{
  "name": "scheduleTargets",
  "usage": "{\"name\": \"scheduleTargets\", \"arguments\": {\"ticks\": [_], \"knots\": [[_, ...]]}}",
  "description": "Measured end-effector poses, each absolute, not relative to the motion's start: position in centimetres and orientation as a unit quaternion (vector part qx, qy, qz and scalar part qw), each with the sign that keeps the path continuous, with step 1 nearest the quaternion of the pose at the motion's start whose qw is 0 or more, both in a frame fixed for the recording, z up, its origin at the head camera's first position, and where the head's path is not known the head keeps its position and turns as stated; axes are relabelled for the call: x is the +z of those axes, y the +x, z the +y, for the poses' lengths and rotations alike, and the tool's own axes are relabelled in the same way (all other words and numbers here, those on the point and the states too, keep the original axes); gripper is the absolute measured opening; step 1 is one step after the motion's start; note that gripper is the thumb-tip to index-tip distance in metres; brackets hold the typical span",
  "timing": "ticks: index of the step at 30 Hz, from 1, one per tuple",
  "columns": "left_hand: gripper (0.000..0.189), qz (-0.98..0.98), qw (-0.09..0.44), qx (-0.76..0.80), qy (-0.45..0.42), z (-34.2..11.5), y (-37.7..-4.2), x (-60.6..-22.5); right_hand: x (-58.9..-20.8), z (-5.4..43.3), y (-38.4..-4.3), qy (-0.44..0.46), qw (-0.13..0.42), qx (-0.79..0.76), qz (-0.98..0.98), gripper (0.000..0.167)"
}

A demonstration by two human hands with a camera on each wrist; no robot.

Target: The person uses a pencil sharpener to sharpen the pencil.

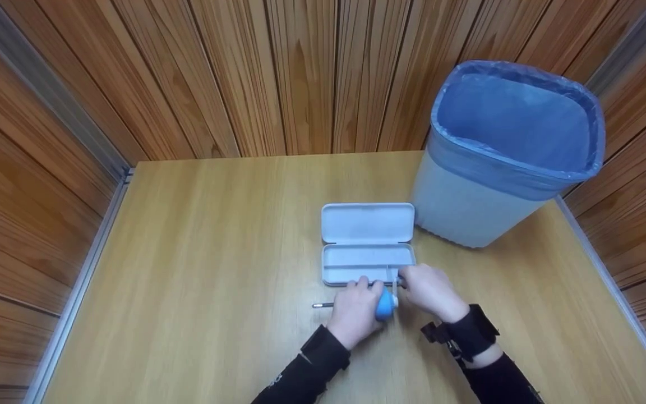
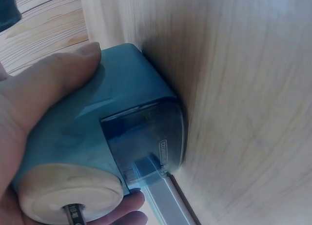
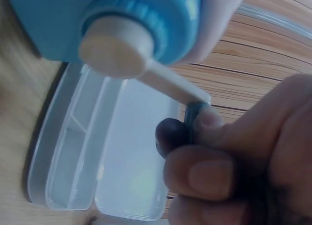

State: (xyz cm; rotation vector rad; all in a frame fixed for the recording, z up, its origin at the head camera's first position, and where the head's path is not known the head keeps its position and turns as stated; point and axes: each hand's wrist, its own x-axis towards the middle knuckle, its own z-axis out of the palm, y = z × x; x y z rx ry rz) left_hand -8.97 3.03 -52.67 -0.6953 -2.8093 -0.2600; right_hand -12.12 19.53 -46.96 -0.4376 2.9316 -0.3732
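Note:
A blue crank pencil sharpener (image 2: 97, 98) stands on the table, and my left hand (image 1: 355, 311) grips its body from the left. From its round cream front (image 2: 68, 191) sticks a dark pencil (image 1: 323, 305), pointing left in the head view. On the opposite side is a cream crank arm (image 3: 170, 83), which points toward the pencil case in the head view. My right hand (image 1: 432, 289) pinches the dark crank knob (image 3: 192, 120) between thumb and fingers. Just behind the sharpener lies a white pencil case (image 1: 368, 225) with its lid folded back; the left fingertips overlap its front edge.
A tall white bin (image 1: 457, 207) with a blue liner (image 1: 525, 185) stands at the back right, close to the pencil case. Wood-plank walls (image 1: 300, 78) enclose the wooden table (image 1: 199, 269) at the back and both sides. Black straps (image 1: 471, 331) wrap both wrists.

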Motion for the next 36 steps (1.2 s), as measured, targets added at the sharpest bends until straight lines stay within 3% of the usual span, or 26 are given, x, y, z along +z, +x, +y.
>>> {"name": "scheduleTargets", "arguments": {"ticks": [4, 12, 19, 26, 36], "knots": [[0.067, -0.961, 0.106, -0.095, -0.238, 3.0, -9.0, -52.6, -47.9, 19.5, -13.1, -0.132, 0.097, -0.140, 0.977, 0.004], [0.064, -0.960, 0.096, -0.103, -0.243, 3.0, -9.0, -52.5, -50.0, 19.4, -14.1, -0.104, 0.163, -0.165, 0.967, 0.013], [0.065, -0.960, 0.105, -0.100, -0.241, 2.9, -8.9, -52.5, -51.6, 19.3, -13.7, -0.086, 0.194, -0.179, 0.961, 0.011], [0.066, -0.960, 0.122, -0.094, -0.234, 2.9, -8.9, -52.7, -53.0, 19.2, -12.0, -0.114, 0.159, -0.159, 0.968, 0.016], [0.065, -0.962, 0.112, -0.098, -0.228, 3.0, -8.9, -52.8, -53.3, 19.4, -9.2, -0.118, 0.129, -0.174, 0.969, 0.010]]}}
